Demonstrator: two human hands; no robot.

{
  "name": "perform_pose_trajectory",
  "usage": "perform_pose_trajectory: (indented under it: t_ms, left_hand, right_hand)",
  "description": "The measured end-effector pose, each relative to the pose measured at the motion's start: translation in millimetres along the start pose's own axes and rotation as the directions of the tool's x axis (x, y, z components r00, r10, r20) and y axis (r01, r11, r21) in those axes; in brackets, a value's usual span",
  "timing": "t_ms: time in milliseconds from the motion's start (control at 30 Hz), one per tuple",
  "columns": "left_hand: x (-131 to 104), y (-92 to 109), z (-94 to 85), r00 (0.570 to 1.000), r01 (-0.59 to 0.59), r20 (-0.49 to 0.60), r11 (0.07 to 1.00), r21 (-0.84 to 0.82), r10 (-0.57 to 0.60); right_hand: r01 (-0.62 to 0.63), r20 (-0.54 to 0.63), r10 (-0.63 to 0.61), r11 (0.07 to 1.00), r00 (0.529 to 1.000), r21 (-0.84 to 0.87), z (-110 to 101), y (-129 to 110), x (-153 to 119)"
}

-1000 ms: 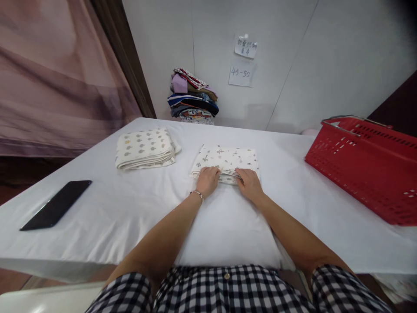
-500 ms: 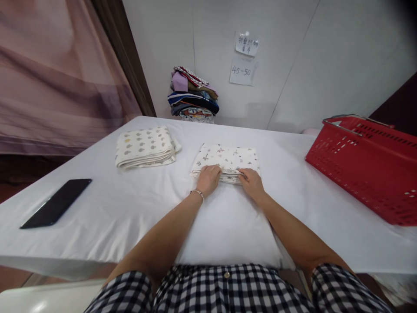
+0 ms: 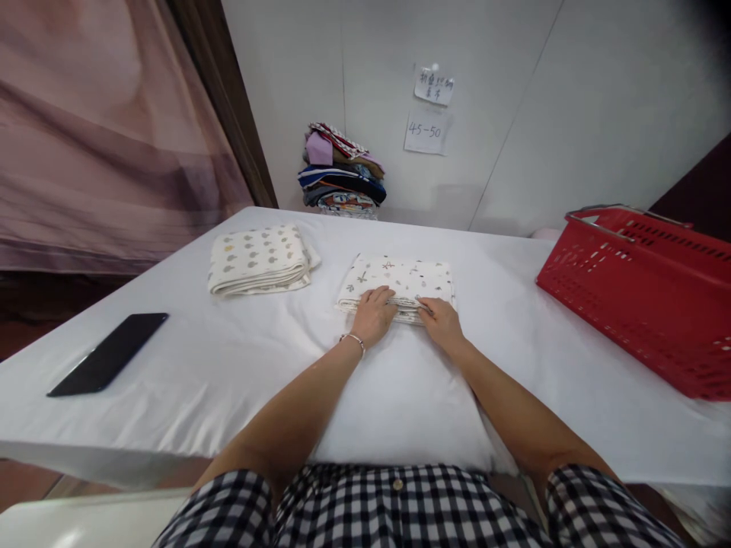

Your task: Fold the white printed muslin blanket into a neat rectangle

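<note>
A folded white cloth with small printed figures (image 3: pixel 405 275) lies flat in front of me, its layered edge facing my body. My left hand (image 3: pixel 374 314) grips this near edge left of its middle, fingers on top and thumb hidden. At the right part of the same edge, my right hand (image 3: pixel 442 320) pinches the layers between thumb and fingers. Another folded white cloth, printed with grey tree-like shapes and one yellow one (image 3: pixel 260 259), rests farther left, apart from both hands.
A black flat tablet-like object (image 3: pixel 108 355) lies on the left of the white-covered table (image 3: pixel 228 365). At the right stands a red basket (image 3: pixel 640 297) with metal handles. A pile of folded fabrics (image 3: pixel 343 171) rises beyond the far edge, before the wall.
My left hand has slid slightly right along the near edge of the cloth. My right hand keeps its place. The view has shifted a little.
</note>
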State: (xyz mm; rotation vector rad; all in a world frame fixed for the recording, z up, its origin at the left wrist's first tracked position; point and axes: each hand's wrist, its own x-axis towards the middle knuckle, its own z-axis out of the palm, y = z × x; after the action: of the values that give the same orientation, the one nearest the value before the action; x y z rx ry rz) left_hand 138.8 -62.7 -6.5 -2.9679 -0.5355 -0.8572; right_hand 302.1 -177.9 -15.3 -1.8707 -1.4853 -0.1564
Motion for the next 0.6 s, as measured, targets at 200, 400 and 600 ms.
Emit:
perform_pose_trajectory:
  t_ms: [200, 400, 600]
  left_hand:
    - [-1.5, 0.8, -0.7, 0.994, -0.089, -0.06, 0.996, -0.025, 0.087]
    - [-1.4, -1.2, 4.1, 0.993, -0.064, -0.105, 0.994, -0.085, 0.055]
    - [-1.8, -1.6, 4.2, 0.996, -0.013, -0.092, 0.99, -0.143, 0.0]
  right_hand:
    - [0.043, -0.003, -0.043, 0.999, 0.999, -0.003, -1.5, 1.2, -1.2]
    - [0.227, 0.097, -0.215, 0.964, 0.972, -0.139, -5.6, -4.7, -3.5]
    - [0.246, 0.117, -0.226, 0.949, 0.967, -0.197, -6.9, -7.1, -2.5]
